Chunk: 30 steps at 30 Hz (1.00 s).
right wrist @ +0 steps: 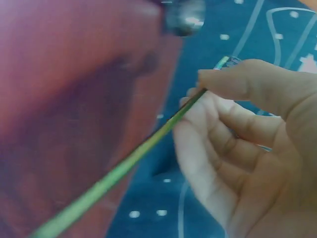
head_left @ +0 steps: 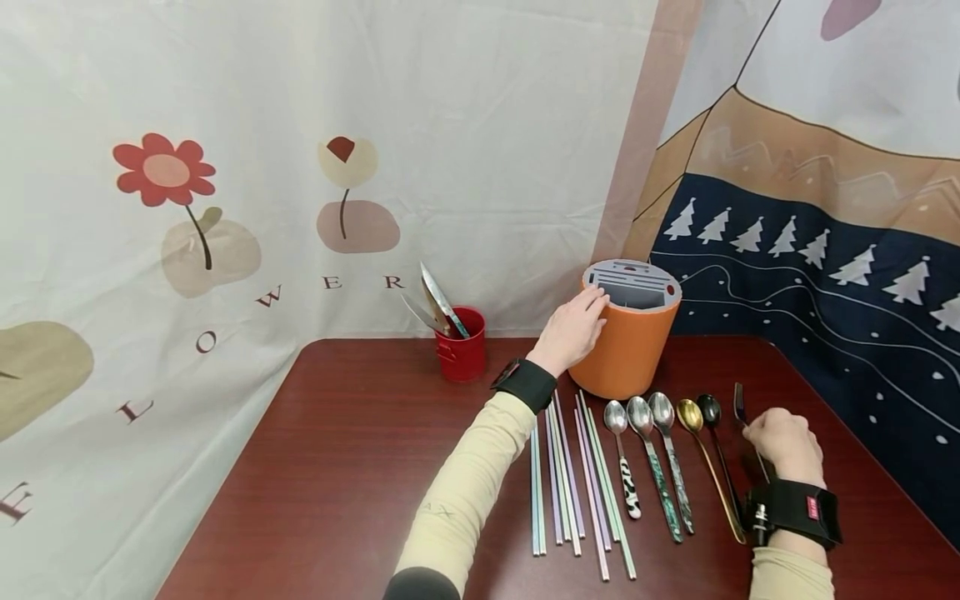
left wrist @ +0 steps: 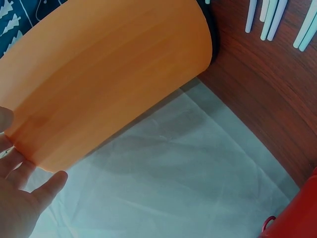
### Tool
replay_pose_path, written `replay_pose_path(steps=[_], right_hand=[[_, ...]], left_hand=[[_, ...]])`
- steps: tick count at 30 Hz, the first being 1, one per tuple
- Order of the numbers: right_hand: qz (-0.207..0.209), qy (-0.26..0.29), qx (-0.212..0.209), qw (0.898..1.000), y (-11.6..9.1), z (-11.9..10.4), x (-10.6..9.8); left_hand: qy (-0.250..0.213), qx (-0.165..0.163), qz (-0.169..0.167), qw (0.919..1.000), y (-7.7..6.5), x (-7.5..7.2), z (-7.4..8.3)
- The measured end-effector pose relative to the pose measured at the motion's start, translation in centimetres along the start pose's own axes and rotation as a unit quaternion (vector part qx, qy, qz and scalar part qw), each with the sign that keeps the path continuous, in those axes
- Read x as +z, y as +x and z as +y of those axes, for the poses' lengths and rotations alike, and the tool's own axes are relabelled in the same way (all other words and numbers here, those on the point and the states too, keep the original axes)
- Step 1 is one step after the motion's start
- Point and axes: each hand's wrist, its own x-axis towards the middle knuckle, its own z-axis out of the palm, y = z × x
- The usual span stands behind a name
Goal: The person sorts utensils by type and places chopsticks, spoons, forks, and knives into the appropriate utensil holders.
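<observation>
My right hand [head_left: 785,442] pinches a dark fork [head_left: 739,404] between thumb and fingers, over the right side of the table; its tines point away from me. The right wrist view shows the fork's slim, shiny handle [right wrist: 129,161] running down from the pinch to the lower left. My left hand [head_left: 573,329] touches the top rim of an orange cylindrical utensil holder [head_left: 622,354], which has a grey slotted top. In the left wrist view, that hand's fingers [left wrist: 49,189] are spread at the holder's upper edge.
Left of the fork lie a black spoon [head_left: 709,410], a gold spoon [head_left: 691,417] and silver spoons [head_left: 640,414] with patterned handles. Several pastel chopsticks [head_left: 592,483] lie nearer the middle. A red bucket [head_left: 461,354] with knives [head_left: 442,302] stands at the back edge.
</observation>
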Motion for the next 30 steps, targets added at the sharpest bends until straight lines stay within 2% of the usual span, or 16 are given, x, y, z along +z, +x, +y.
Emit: replay_pose_path(steps=[3, 7, 9, 12, 14, 18, 21, 27, 28, 30], right_hand=[[0.074, 0.022, -0.024, 0.997, -0.5, -0.8, -0.4], [0.173, 0.053, -0.04, 0.983, -1.3, -2.3, -0.8], [0.222, 0.084, -0.037, 0.971, -1.6, -3.3, -1.2], [0.305, 0.158, -0.032, 0.939, -2.3, -5.0, -1.9], [0.36, 0.215, -0.032, 0.907, -2.7, -6.1, -2.3], [0.465, 0.304, -0.035, 0.831, -3.3, -8.2, -3.0], [0.516, 0.365, -0.038, 0.774, -3.4, -9.9, -4.0], [0.558, 0.502, -0.068, 0.657, -2.4, -14.3, -6.8], [0.559, 0.522, -0.079, 0.64, -2.0, -14.9, -7.2], [0.553, 0.556, -0.1, 0.613, -1.3, -15.9, -7.7]], left_hand=[[0.0, -0.002, -0.001, 1.0, -0.1, 0.1, 0.1], [-0.001, -0.005, -0.005, 1.0, -0.2, 0.1, 0.1], [-0.001, -0.004, -0.004, 1.0, -0.2, 0.2, 0.1], [0.003, -0.003, -0.003, 1.0, -0.2, 0.2, 0.2], [0.006, -0.002, -0.002, 1.0, -0.2, 0.2, 0.2], [0.012, 0.0, 0.002, 0.9999, -0.2, 0.2, 0.3], [0.011, 0.001, 0.004, 0.9999, -0.2, 0.1, 0.3], [0.013, 0.0, 0.005, 0.9999, -0.1, -0.2, 0.3], [0.013, -0.001, 0.005, 0.9999, -0.1, -0.2, 0.3], [0.015, -0.002, 0.004, 0.9999, -0.1, -0.3, 0.3]])
